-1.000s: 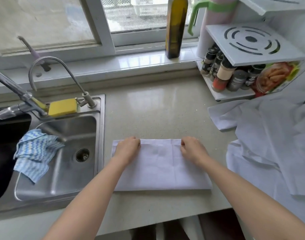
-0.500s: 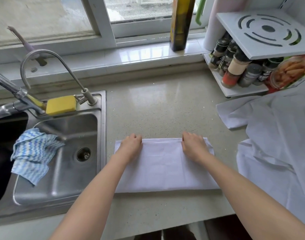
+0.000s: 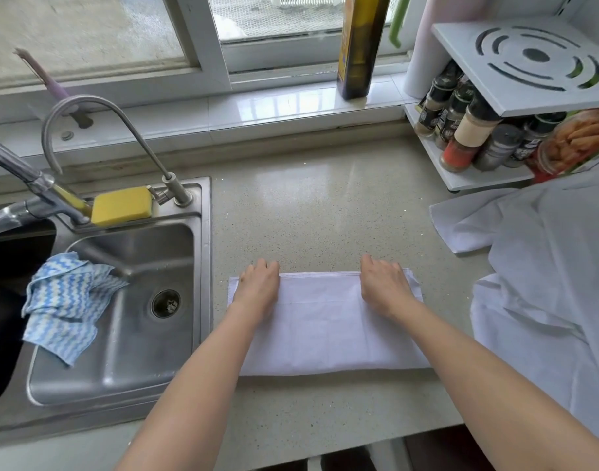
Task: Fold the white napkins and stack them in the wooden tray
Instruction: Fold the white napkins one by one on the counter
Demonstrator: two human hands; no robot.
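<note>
A single head-worn wide-angle camera looks forward and steeply down, close over the bench (image 3: 318, 212), sink (image 3: 121, 317) at left, window (image 3: 189, 35) beyond.

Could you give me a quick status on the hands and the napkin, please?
Left hand and right hand rest on the far edge of the folded napkin. Napkin flat on counter. Unfolded napkins piled right. No wooden tray in view.

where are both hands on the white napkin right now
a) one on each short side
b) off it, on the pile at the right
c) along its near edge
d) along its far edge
d: the left hand and right hand both rest on the far edge of the folded napkin, knuckles toward the window.
</note>
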